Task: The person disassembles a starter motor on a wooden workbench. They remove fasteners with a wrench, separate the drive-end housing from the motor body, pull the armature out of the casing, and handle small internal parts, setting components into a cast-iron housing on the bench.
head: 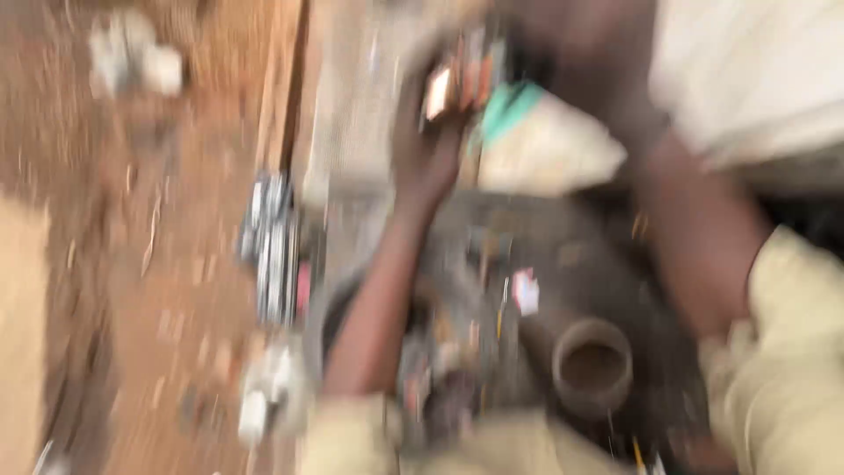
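Above a grey, dusty, cluttered machine housing [571, 255], the left hand [428, 149] was stretched forward, fingers closed around a small orange-and-white object [457, 81], details lost to blur. The right hand [598, 44] was raised beside a pale crumpled bag [549, 154]; its finger state could not be told. A round rusty pipe opening [592, 365] was seen below.

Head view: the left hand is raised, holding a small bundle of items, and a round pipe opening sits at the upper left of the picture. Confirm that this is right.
One detail is wrong. In the head view the round pipe opening sits at the lower right, not the upper left. The left hand is indeed raised, holding a small bundle of items, too blurred to identify.
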